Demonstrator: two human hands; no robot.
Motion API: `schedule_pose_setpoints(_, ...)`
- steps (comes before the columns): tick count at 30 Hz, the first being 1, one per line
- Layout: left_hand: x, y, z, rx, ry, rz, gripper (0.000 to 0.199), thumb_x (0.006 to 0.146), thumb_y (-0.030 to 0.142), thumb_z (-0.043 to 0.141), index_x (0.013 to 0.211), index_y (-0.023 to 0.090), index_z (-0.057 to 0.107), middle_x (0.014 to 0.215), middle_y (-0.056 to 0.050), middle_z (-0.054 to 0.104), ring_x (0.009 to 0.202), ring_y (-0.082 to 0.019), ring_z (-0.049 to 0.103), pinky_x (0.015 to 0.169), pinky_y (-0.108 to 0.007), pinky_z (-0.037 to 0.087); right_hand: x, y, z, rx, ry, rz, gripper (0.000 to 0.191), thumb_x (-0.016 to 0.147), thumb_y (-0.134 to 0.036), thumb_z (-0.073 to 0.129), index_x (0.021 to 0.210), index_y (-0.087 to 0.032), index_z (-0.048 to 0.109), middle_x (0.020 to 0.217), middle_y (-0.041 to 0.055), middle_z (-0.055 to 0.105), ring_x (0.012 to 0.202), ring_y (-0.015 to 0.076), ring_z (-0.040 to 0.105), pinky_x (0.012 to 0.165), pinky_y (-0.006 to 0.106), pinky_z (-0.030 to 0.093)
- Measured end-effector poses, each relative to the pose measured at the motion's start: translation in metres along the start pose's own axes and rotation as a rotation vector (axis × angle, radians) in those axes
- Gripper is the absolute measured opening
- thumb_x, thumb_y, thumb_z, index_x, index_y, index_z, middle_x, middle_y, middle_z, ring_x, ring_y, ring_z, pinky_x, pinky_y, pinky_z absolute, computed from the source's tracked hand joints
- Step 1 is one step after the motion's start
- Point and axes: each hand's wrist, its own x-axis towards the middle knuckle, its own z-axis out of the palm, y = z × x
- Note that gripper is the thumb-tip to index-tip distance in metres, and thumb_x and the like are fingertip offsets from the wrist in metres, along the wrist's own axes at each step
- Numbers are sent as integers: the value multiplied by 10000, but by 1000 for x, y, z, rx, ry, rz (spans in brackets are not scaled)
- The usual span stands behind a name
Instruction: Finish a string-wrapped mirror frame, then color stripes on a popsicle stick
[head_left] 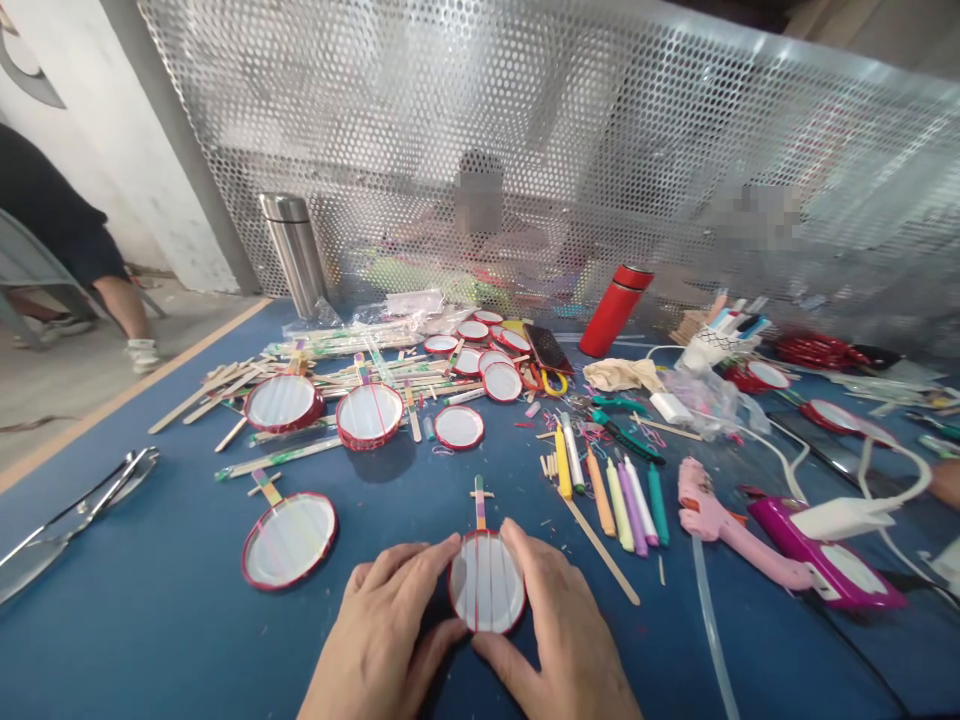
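A small toy banjo (491, 585) made from a white jar lid with a red rim lies in front of me. Thin strings cross its face, and a coloured craft stick forms its neck with a short crosspiece. My left hand (394, 620) grips the rim from the left, its fingers at the upper edge and thumb at the bottom. On the opposite side, my right hand (562, 625) holds the rim in the same way. Another toy banjo (291, 540) rests on the table to the left, with two more (369, 415) farther back.
Folded glasses (90, 510) lie at left. Colour markers (600, 490) and a pink glue gun (720, 520) sit at right. Lids (459, 427) and craft sticks (225, 385) spread behind. A steel flask (292, 255), a red flask (616, 310) and a perforated metal screen (390, 120) stand beyond.
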Motion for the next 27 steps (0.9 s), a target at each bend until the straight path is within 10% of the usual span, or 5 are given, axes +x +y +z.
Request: schedule_pose_setpoints(27,0,0,-1,27,18,28,510,858,352,625,1328,251,454,1173,-53,698,1016,-211,652,776,-307,548,2,-4,-1,-138,82,-85,673,782,-220,610,1385,-114,331,1198,154,645,1075,281,637,819,397,555)
